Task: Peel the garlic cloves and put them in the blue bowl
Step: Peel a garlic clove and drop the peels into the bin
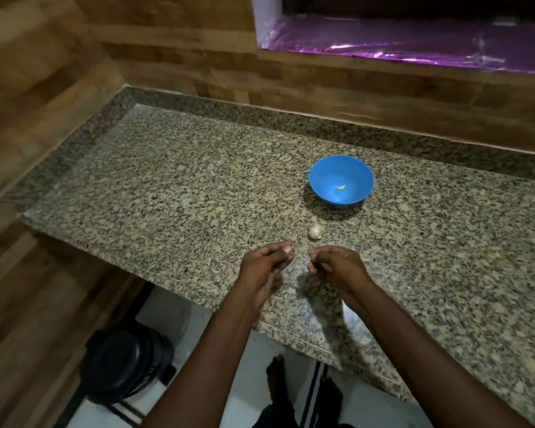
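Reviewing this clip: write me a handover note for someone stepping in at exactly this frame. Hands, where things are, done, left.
Left hand: fingers curled, pinching something small and pale at the fingertips, likely a clove.
Right hand: fingers curled near the left; whether it holds skin is unclear.
Blue bowl: on the granite counter, beyond the hands, one peeled clove inside.
Remaining garlic: on the counter between bowl and hands, unpeeled.
Done: one clove in the bowl.
Left: finish the clove in hand, drop it in, then peel the remaining garlic.

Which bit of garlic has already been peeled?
The small yellowish clove lying inside the blue bowl. The white garlic on the counter, between bowl and hands, is still in its skin.
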A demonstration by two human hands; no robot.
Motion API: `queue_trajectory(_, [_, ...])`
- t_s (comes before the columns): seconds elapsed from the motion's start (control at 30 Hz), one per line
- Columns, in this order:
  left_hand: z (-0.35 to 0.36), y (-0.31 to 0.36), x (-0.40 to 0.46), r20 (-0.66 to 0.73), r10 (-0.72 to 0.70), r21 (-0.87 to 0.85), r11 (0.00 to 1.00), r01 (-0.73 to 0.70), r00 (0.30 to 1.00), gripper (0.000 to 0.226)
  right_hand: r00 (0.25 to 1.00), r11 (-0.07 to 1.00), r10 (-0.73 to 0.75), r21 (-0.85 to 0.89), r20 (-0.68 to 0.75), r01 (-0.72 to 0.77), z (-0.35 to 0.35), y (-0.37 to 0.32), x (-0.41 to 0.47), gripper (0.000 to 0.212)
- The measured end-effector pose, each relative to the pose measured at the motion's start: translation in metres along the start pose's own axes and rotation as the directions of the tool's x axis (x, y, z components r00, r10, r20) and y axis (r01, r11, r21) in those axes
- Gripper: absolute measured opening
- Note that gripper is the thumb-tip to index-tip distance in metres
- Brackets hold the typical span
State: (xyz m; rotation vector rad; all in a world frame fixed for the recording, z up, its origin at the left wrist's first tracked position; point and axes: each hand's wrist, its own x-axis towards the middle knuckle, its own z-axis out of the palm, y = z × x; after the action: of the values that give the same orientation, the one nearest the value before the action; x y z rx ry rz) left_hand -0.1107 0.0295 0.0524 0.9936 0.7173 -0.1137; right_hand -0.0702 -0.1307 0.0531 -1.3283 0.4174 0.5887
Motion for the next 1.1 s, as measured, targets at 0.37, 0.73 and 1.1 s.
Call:
queue_trajectory(0.37, [-0.131,0.04,-0.061,-0.167,0.11,-0.311,0.937,-0.159,0.98,0.01,0.967,0.983,0.041,-0.181,0.251,0.005,0.137,0.025,-0.031,0.007])
queue_trajectory(0.73, [-0.422,0.087,-0.137,-0.388,0.2,-0.374,0.858,-0.352,0.9,0.013,0.894,0.921,0.174,-0.39,0.413,0.001,0.41,0.166,-0.097,0.009])
queue_trajectory(1.1, [-0.639,0.085,-0.176,-0.543,0.104,-0.439,0.811,-0.387,0.833,0.013,0.822,0.795,0.358,-0.606,0.443,-0.019,0.586,0.307,-0.126,0.007])
